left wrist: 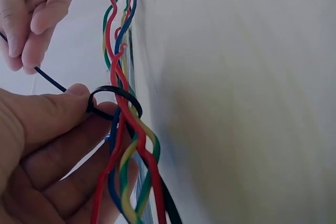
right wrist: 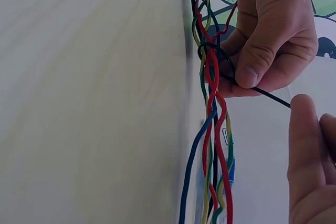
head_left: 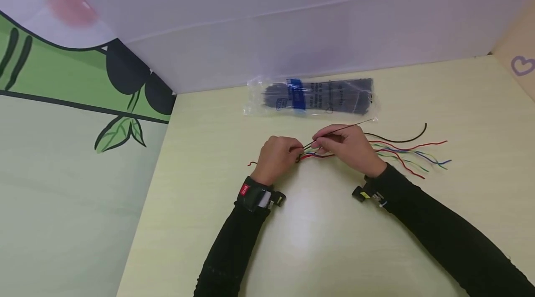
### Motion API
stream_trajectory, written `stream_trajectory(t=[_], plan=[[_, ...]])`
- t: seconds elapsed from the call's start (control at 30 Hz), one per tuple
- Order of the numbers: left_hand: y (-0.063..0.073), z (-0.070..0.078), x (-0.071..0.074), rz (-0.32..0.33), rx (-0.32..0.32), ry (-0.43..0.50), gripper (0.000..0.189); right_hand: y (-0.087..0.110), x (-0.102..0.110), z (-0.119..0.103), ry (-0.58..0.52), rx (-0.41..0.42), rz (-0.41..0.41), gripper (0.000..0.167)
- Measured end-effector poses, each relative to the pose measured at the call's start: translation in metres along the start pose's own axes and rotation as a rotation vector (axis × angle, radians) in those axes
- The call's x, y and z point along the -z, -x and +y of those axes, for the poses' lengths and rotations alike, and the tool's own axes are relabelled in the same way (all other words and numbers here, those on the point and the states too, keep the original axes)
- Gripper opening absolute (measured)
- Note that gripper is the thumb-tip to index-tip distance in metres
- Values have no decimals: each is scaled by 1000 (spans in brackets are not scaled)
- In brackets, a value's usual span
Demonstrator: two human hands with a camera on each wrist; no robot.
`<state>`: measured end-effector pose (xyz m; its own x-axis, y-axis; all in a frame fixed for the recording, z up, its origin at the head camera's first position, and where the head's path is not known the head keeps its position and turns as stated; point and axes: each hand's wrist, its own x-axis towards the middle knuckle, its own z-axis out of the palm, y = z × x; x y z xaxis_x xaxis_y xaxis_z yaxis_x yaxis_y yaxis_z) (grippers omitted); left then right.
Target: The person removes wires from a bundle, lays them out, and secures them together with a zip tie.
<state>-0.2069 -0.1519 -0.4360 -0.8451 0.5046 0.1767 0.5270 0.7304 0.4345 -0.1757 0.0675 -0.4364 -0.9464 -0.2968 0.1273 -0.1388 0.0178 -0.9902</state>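
Note:
A bundle of red, blue, black and green-yellow wires (head_left: pixel 401 150) lies across the table, partly hidden behind both hands in the head view. Around the bundle runs a loose loop of black cable tie (left wrist: pixel 126 94), with a gap between loop and wires. My left hand (head_left: pixel 277 158) pinches the cable tie between thumb and finger where the loop closes, beside the wires. To its right, my right hand (head_left: pixel 349 148) holds the tie's long tail, whose thin end sticks out beyond the fingers. The left wrist view shows the tail slanting between the two hands.
Behind the hands lies a clear plastic bag of dark cable ties (head_left: pixel 326 96) with a blue band. A pale wall (head_left: pixel 313 32) rises at the table's back edge. The table's (head_left: pixel 309 241) left edge borders a printed green-and-white surface (head_left: pixel 75 148).

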Motion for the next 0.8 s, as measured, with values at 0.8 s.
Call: stream_trajectory(t=[0.8], plan=[[0,2,-3,-77,63,-148,5,0,11,-4,-96,150,94,27]])
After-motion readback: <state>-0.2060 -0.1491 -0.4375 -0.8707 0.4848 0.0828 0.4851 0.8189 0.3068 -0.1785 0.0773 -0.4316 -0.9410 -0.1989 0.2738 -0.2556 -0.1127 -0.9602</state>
